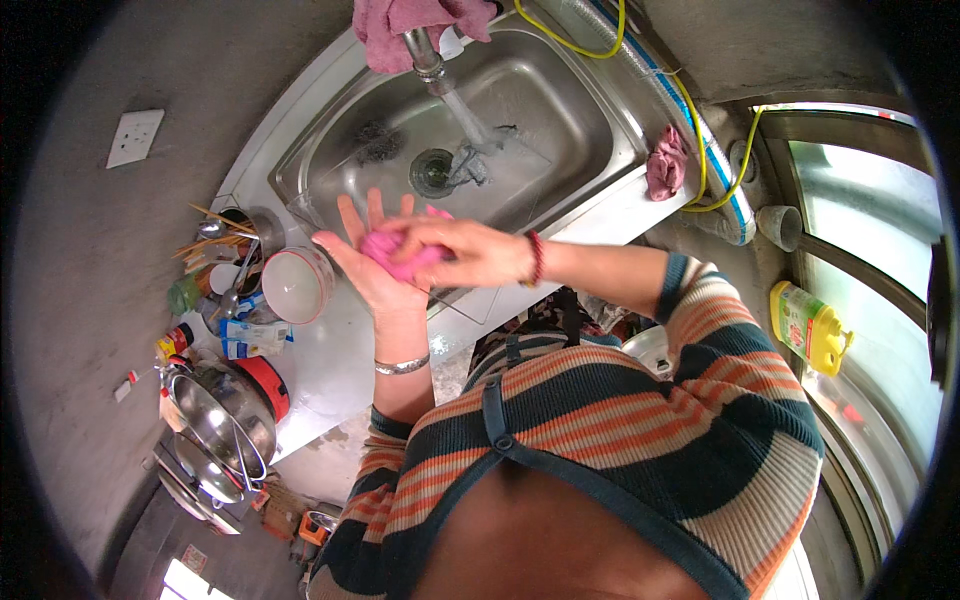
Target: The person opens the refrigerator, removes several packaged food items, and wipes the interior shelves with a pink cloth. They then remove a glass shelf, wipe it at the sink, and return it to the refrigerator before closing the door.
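My left hand is palm up over the near left edge of the stainless steel sink, its fingers spread. My right hand grips a bunched pink cloth and presses it against the left palm; motion blurs the right fingers. Beyond the hands, water runs from the metal faucet into the basin. A wet grey cloth lies beside the drain strainer. Left of the drain sits a dark, mesh-like scrubber.
A white bowl stands left of my hands, near a utensil holder. Steel pots crowd the counter's left end. A crumpled pink cloth lies right of the sink. One yellow jug stands by the window; a yellow hose hangs nearby.
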The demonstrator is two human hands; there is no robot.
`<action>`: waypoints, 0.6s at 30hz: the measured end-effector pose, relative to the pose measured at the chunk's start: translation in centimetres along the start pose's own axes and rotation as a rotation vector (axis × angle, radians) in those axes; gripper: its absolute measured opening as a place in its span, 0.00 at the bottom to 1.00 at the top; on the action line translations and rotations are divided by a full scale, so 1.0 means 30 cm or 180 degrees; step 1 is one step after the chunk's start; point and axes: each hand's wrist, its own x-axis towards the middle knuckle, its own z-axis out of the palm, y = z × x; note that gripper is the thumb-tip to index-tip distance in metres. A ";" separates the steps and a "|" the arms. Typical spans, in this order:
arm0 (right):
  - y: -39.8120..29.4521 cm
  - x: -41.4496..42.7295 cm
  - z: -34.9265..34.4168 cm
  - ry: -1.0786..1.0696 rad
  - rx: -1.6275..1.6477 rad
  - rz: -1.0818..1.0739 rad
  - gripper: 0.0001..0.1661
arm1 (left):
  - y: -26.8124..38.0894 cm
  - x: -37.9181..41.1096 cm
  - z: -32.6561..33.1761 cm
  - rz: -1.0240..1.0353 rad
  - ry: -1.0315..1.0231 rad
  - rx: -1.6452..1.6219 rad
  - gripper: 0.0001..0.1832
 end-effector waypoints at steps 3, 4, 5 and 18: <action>0.172 -0.090 -0.060 0.0309 0.0194 -0.0237 0.07 | -0.003 -0.003 0.005 -0.0044 -0.0027 0.0104 0.52; 0.309 -0.105 -0.091 0.0641 0.0166 -0.0083 0.06 | -0.007 -0.006 0.005 -0.0067 -0.0013 0.0123 0.51; 0.463 -0.116 -0.143 0.0842 0.0215 0.0639 0.07 | -0.009 -0.005 0.004 -0.0067 -0.0094 0.0189 0.50; 0.196 -0.205 -0.083 0.0136 0.0949 0.0378 0.05 | 0.012 0.022 0.008 0.0003 -0.0252 0.0325 0.47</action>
